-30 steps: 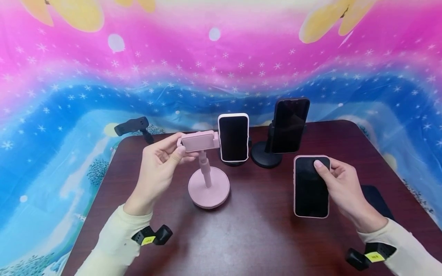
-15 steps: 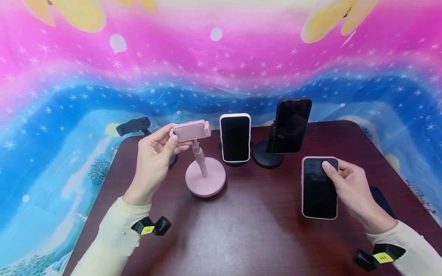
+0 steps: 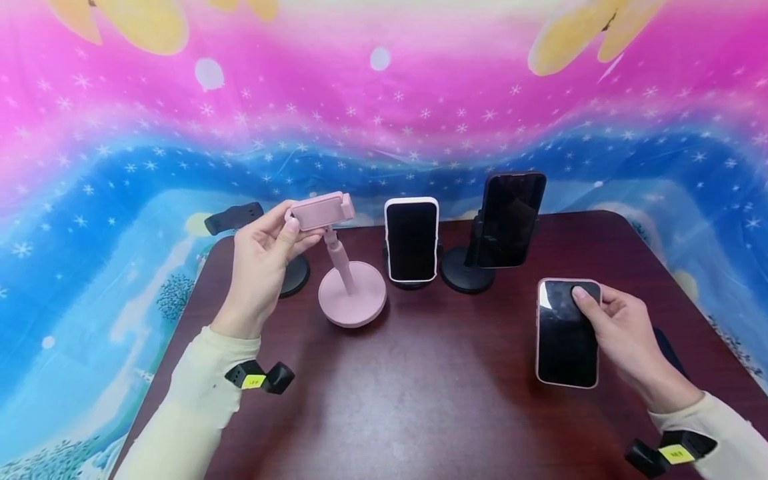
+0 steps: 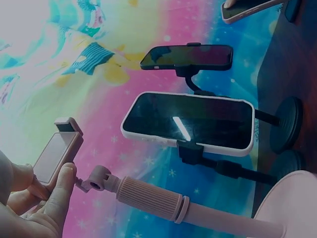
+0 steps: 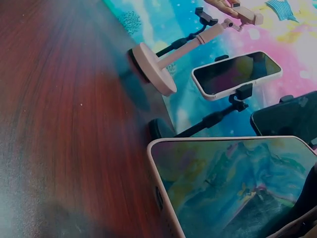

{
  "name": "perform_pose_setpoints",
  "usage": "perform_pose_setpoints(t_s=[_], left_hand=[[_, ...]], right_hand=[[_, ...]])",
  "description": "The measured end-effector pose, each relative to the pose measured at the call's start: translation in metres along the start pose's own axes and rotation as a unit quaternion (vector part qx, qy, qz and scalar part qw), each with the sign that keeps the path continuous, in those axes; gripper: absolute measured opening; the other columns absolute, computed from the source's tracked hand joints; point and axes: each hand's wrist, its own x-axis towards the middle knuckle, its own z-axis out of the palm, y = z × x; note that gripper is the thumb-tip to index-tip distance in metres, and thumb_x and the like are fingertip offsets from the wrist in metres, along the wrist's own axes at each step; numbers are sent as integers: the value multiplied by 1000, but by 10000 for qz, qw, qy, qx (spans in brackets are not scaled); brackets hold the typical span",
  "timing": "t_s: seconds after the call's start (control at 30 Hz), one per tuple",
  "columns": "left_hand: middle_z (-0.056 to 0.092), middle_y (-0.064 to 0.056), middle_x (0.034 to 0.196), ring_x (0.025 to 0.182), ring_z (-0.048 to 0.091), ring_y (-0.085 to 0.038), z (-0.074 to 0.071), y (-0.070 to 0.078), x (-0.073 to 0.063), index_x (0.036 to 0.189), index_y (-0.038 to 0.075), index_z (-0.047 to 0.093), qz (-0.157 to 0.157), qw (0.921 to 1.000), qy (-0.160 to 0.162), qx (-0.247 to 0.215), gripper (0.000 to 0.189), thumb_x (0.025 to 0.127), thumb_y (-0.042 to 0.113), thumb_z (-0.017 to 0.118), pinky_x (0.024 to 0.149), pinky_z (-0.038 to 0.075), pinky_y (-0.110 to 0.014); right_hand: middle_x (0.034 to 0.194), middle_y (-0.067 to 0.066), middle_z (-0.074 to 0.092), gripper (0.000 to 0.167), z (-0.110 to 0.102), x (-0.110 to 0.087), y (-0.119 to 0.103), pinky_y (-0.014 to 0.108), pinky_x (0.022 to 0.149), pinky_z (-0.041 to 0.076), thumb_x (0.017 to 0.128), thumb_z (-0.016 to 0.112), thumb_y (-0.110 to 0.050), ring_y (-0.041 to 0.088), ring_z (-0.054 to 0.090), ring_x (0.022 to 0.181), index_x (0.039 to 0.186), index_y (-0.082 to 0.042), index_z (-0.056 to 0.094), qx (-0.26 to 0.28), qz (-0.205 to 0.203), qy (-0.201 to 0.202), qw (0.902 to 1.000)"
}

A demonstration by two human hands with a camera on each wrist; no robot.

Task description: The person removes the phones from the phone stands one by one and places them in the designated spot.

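My left hand [image 3: 255, 267] pinches the left end of the clamp on a pink phone stand [image 3: 353, 293], with the thumb in front and fingers behind. The stand leans to the left. Its round base appears lifted off the table, judging by the dark underside and shadow in the right wrist view. Nothing sits in the pink clamp [image 4: 52, 158]. At the right, my right hand [image 3: 627, 340] grips a pink-cased phone [image 3: 567, 340] by its right edge, thumb on the dark screen. The phone is held upright above the table; the fingers behind it are mostly hidden.
A white-cased phone [image 3: 413, 240] and a black phone [image 3: 510, 220] stand in black holders at the back. Another black stand [image 3: 295, 277] is partly hidden behind my left hand. A dark flat object [image 3: 669, 350] lies under my right wrist. A printed cloth backs the table [image 3: 420, 413].
My left hand has carried the pink stand left and away from me, uncovering the black base behind it. My right hand has shifted the pink-cased phone right and slightly nearer.
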Motion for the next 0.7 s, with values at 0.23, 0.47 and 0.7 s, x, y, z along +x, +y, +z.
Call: perform_pose_setpoints(t_s=[0.23,0.47,0.7], left_hand=[[64,-13,127,99,74,-16,-2,-5,7,135,-1,61,-96,9999,41,36,35,102,12,59,92,60,-28],[65,-13,125,99,73,-17,-4,-12,15,132,0,62,-85,10000,14,-35,33,103,13,57,94,59,-26],[65,-12,124,99,73,-16,-5,-17,22,131,0,62,-45,9999,54,-105,31,103,13,56,95,59,-27]], right_hand=[[71,-6,77,20,-8,-4,8,21,54,58,105,55,-17,8,73,60,97,-22,72,110,200,105,9997],[69,-6,76,22,-17,-6,15,20,53,57,105,55,-17,7,72,59,95,-24,73,58,339,194,9992],[68,-6,76,23,-21,-4,22,20,52,56,105,55,-18,5,71,57,91,-23,73,75,481,188,9986]])
